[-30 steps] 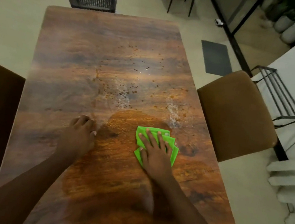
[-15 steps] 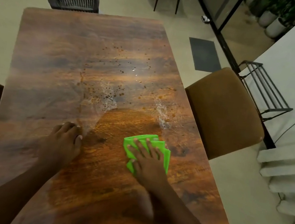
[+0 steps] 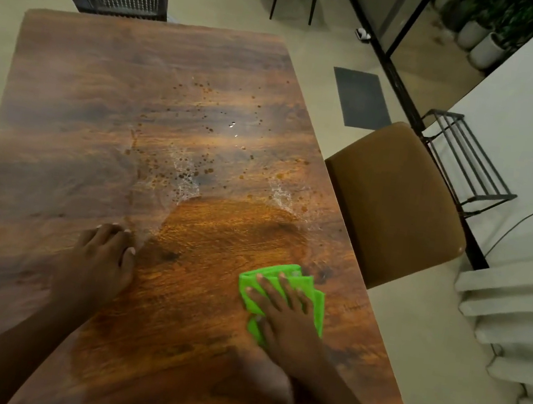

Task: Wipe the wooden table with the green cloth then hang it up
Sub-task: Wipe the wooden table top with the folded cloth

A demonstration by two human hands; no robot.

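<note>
You are at the wiping step; hanging is not yet due. Your right hand (image 3: 289, 321) presses flat, fingers spread, on the folded green cloth (image 3: 283, 293) against the bench (image 3: 100, 110). Your left hand (image 3: 101, 260) rests empty, fingers curled, well apart to the cloth's left. Droplets (image 3: 195, 161) lie beyond both hands. In my judgement, the next stroke must push forward into them.

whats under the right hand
The folded green cloth lies flat under the right hand, pressed onto the wooden table. The cloth's middle and the wood beneath it are covered, so their state cannot be seen.
</note>
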